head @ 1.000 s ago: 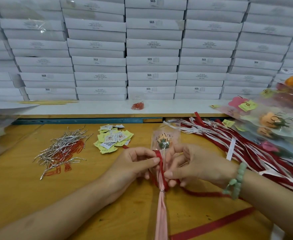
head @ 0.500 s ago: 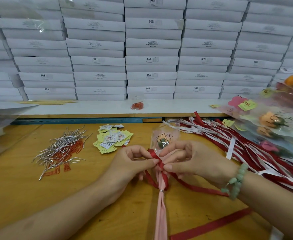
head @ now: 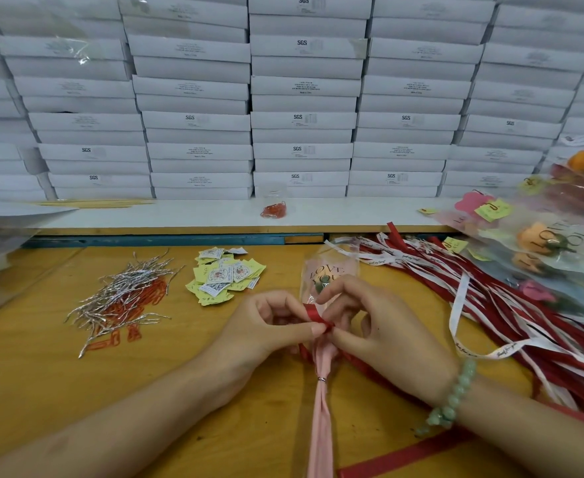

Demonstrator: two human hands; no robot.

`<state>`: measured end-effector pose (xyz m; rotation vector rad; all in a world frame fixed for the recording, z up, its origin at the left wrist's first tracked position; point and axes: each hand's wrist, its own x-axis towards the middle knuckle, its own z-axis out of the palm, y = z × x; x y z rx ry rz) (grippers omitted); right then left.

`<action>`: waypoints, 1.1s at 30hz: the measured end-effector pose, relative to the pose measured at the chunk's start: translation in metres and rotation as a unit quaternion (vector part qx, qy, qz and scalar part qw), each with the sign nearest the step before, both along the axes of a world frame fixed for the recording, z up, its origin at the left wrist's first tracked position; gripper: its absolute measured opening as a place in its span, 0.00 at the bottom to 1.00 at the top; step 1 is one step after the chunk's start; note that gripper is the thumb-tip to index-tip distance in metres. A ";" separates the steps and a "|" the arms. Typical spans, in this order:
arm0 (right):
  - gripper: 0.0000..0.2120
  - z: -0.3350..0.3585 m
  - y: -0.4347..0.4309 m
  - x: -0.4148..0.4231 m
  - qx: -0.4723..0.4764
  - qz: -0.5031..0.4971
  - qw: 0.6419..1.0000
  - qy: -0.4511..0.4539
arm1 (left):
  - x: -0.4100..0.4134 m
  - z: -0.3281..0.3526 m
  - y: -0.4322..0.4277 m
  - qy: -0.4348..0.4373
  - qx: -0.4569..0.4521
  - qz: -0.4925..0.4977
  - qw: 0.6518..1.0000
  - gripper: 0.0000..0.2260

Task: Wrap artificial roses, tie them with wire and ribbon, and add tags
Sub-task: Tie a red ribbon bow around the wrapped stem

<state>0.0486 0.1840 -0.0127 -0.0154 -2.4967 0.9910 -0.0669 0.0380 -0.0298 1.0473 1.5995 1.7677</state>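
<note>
Two-handed pinch: left hand (head: 266, 334), right hand (head: 383, 334) on red ribbon (head: 314, 313); yellow table (head: 42, 391), white boxes (head: 197, 122).

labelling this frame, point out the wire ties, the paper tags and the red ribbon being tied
wire ties (head: 125, 291): head view, middle of the silver pile
paper tags (head: 223, 276): head view, centre of the heap
red ribbon (head: 315, 314): head view, on its raised loop

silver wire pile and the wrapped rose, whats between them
A pile of yellow and white tags lies between the silver wire pile and the wrapped rose, in the head view.
</note>
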 end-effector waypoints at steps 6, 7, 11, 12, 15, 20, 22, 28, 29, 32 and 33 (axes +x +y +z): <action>0.14 -0.005 0.003 -0.001 -0.071 0.024 0.997 0.010 | -0.002 -0.003 0.000 -0.001 0.018 -0.006 1.000 0.07; 0.13 -0.006 0.004 -0.002 -0.099 0.031 0.995 0.007 | -0.002 -0.003 0.001 0.000 0.020 -0.009 1.000 0.07; 0.12 -0.010 0.006 -0.005 -0.143 0.036 0.989 -0.003 | -0.004 -0.004 0.002 0.004 0.017 -0.006 1.000 0.07; 0.12 -0.011 0.006 -0.006 -0.149 0.040 0.988 -0.008 | -0.004 -0.005 0.002 0.005 0.013 0.000 1.000 0.08; 0.11 -0.012 0.006 -0.007 -0.167 0.049 0.985 -0.016 | -0.005 -0.006 0.002 0.004 0.010 0.005 1.000 0.08; 0.09 -0.013 0.013 -0.008 -0.216 0.062 0.974 -0.032 | -0.005 -0.006 0.002 0.002 0.015 0.006 1.000 0.08; 0.09 -0.014 0.016 -0.009 -0.230 0.058 0.971 -0.043 | -0.005 -0.007 0.002 -0.003 0.021 0.012 1.000 0.08; 0.13 -0.015 0.019 -0.010 -0.274 0.066 0.958 -0.057 | -0.004 -0.006 0.002 -0.022 0.029 0.018 0.999 0.05; 0.14 -0.014 0.019 -0.010 -0.283 0.063 0.955 -0.058 | -0.004 -0.006 0.001 -0.025 0.029 0.020 0.999 0.05; 0.14 -0.013 0.019 -0.008 -0.311 0.064 0.946 -0.062 | -0.004 -0.006 0.000 -0.031 0.025 0.034 0.999 0.07; 0.13 -0.013 0.019 -0.007 -0.325 0.066 0.941 -0.064 | -0.003 -0.006 0.000 -0.032 0.022 0.038 0.999 0.07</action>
